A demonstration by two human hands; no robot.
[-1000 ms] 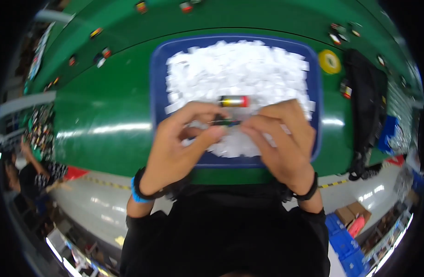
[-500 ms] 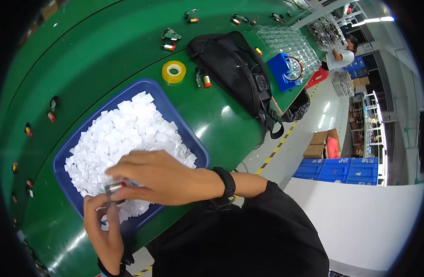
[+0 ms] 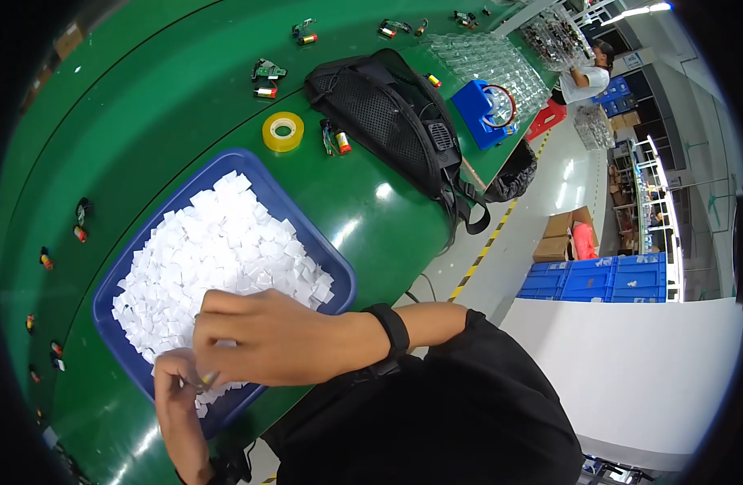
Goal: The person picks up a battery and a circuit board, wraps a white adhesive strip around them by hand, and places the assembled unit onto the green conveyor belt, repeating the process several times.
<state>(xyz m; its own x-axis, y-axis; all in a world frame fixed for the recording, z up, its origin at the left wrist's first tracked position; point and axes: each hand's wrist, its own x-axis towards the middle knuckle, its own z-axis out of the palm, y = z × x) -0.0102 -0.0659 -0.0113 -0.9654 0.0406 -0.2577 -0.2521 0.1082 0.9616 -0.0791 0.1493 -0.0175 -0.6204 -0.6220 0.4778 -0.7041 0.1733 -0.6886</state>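
Note:
My left hand (image 3: 181, 408) is curled over the near left corner of a blue tray (image 3: 348, 283), its thumb and fingers pinched round a small cylinder (image 3: 210, 377). Only a yellowish, shiny bit of the cylinder shows between the fingers. Bent over it from above, my right hand (image 3: 266, 335) has closed fingers that meet the left fingertips and hide most of the cylinder; what exactly they grip is hidden. Beneath both hands, a heap of small white square pieces (image 3: 214, 242) fills the tray.
Beyond the tray lie a yellow tape roll (image 3: 268, 137), a black backpack (image 3: 379, 113) and small red-and-yellow cylinders with circuit boards (image 3: 268, 71). A blue box (image 3: 475, 121) stands near clear plastic trays (image 3: 493, 69). Another person (image 3: 586, 81) works far right.
The silver cylinder with a red end showed between my fingers before; now it is mostly covered. My right hand has turned and come down closer over my left. The whole view has shifted slightly.

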